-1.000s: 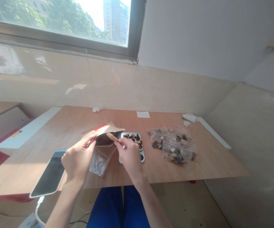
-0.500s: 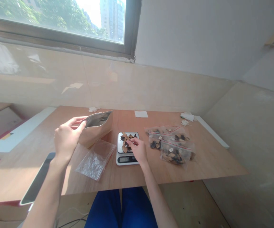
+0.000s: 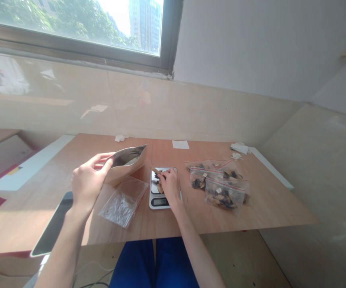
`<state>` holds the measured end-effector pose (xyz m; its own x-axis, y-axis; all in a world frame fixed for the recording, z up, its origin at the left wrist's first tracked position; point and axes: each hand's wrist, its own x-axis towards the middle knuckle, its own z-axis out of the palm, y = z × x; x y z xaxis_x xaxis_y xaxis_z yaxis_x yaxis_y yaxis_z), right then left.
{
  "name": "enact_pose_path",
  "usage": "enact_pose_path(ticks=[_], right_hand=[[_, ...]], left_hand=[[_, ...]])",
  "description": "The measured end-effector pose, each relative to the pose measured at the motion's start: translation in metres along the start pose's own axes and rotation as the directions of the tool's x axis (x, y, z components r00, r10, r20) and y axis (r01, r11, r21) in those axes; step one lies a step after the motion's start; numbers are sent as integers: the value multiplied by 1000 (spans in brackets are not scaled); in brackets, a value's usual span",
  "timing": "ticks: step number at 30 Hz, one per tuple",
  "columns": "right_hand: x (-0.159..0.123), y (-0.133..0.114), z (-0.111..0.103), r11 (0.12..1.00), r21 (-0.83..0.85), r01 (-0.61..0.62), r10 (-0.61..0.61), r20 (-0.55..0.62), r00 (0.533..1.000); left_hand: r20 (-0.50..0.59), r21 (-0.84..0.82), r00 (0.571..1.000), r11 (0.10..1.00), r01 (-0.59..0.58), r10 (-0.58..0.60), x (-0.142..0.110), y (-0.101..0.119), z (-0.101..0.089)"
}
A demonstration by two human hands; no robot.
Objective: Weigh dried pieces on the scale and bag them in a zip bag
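Observation:
My left hand (image 3: pixel 90 180) grips the rim of a brown paper pouch (image 3: pixel 125 171) with a silvery lining, its mouth spread wide. Over the white kitchen scale (image 3: pixel 153 200), my right hand (image 3: pixel 170 185) has its fingers curled down onto dried brown and black slices (image 3: pixel 160 187) that look like dried mushroom. The fingers close around some of these pieces and hide part of the pile. An empty-looking clear zip bag (image 3: pixel 123 202) lies flat between the pouch and the scale.
Several zip bags of similar dried pieces (image 3: pixel 221 196) lie right of the scale. A tablet-like dark slab (image 3: pixel 53 226) rests at the left front edge. White paper (image 3: pixel 180 144) and crumpled tissue (image 3: pixel 240 148) sit toward the back.
My right hand has moved further over the scale plate, its fingers now gathered around the dried pieces. My left hand still holds the pouch. The view has shifted slightly.

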<state>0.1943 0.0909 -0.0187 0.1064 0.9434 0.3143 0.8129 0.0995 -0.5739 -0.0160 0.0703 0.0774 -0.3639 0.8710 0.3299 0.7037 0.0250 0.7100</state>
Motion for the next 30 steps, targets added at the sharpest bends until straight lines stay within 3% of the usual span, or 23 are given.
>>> enact_pose_path(ticks=[4, 7, 10, 14, 19, 24, 27, 30], right_hand=[[6, 4, -14, 986, 162, -39, 36, 25, 999], [16, 13, -24, 985, 166, -51, 41, 63, 997], [28, 27, -34, 1000, 13, 18, -19, 88, 996], [44, 37, -46, 954, -231, 190, -132, 244, 961], [55, 35, -50, 887, -334, 318, -180, 385, 905], [54, 47, -50, 912, -274, 305, -184, 393, 901], [46, 64, -53, 980, -81, 184, -153, 298, 942], [32, 78, -51, 994, 93, 65, -87, 250, 964]], left_hand=[[9, 0, 1000, 1000, 9, -9, -2, 2, -2], [24, 7, 999, 1000, 22, -22, -3, 4, -3], [25, 9, 999, 1000, 21, -21, -5, 4, -4], [25, 13, 1000, 1000, 7, -8, -7, 2, -5], [18, 26, 1000, 1000, 7, -7, -9, 1, -4], [13, 25, 1000, 1000, -1, 1, -9, 1, -3], [21, 19, 1000, 1000, 0, -1, -10, 0, -4], [20, 10, 1000, 1000, -3, 3, -14, -1, -3]])
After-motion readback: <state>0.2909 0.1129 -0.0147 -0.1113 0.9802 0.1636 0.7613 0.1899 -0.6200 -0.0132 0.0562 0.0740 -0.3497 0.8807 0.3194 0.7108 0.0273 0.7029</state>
